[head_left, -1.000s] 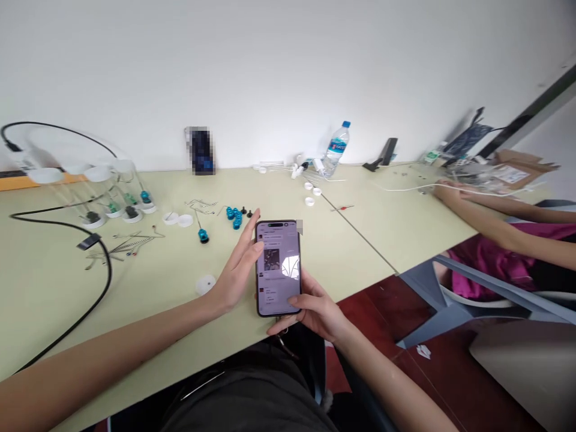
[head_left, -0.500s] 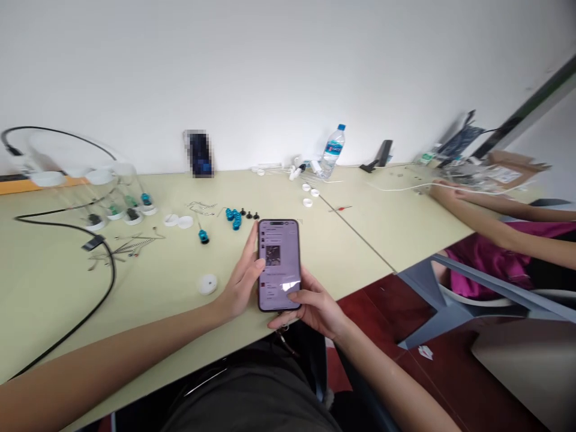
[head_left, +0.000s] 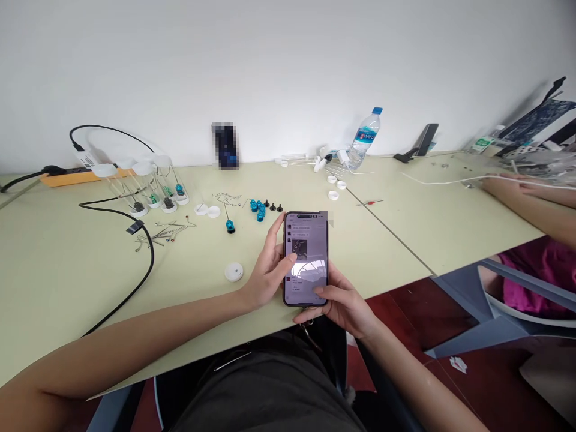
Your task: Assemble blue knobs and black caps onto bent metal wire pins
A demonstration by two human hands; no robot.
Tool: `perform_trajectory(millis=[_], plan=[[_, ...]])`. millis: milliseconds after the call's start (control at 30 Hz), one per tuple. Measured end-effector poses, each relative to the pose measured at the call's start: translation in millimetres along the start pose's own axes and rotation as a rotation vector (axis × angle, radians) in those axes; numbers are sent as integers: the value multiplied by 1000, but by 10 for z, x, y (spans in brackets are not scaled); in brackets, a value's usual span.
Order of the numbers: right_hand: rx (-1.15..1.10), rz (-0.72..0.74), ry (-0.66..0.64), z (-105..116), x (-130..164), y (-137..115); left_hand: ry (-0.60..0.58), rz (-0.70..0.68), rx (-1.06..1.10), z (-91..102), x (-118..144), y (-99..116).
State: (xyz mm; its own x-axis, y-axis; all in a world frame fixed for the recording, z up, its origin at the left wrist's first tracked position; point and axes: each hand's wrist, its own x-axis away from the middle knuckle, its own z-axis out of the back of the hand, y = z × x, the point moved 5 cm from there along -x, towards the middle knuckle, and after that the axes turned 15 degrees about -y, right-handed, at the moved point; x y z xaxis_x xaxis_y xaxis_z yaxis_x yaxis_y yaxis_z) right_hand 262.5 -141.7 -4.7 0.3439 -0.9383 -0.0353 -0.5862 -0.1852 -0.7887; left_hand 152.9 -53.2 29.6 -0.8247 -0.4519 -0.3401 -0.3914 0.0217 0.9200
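Note:
A smartphone (head_left: 306, 288) with a lit chat screen stands upright between my hands over the table's front edge. My left hand (head_left: 270, 273) grips its left side, with the thumb resting over a small picture on the screen. My right hand (head_left: 348, 303) wraps the lower right corner, its thumb over the bottom of the screen. Beyond the phone lie blue knob-like parts (head_left: 258, 209) and small black parts (head_left: 273, 207). A blue-ended metal rod (head_left: 230, 225) and a round white cap (head_left: 234, 272) lie left of my hands.
Clear tubes with white caps (head_left: 143, 169) stand at left near a black cable (head_left: 150, 264) and thin metal rods (head_left: 168, 233). A water bottle (head_left: 365, 139) leans near the wall beside white caps (head_left: 333, 195). Another person's arms (head_left: 517, 189) rest on the table at far right.
The camera view has turned left, so everything sits further right in it. My left thumb has moved onto the screen's picture. Both hands still hold the phone.

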Motion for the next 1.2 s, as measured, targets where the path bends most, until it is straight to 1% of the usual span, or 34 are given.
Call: perform_trajectory(millis=[200, 367, 433, 600, 867, 1033, 1200], plan=[[8, -7, -6, 6, 1, 8, 65, 63, -37, -1, 22, -7], [10, -8, -13, -1, -2, 4, 26, 21, -8, -13, 24, 0], [4, -4, -19, -4, -4, 3, 28, 17, 0, -16, 27, -1], [-4, -9, -12, 4, -4, 12, 69, 55, -19, -14, 36, -12], [-9, -5, -33, -7, -4, 1, 68, 76, -27, -20, 42, -8], [-2, -10, -37, -25, -2, -12, -2, -2, -15, -35, 39, 18], [7, -8, -42, -20, 3, -4, -8, -45, -8, -27, 43, 7]])
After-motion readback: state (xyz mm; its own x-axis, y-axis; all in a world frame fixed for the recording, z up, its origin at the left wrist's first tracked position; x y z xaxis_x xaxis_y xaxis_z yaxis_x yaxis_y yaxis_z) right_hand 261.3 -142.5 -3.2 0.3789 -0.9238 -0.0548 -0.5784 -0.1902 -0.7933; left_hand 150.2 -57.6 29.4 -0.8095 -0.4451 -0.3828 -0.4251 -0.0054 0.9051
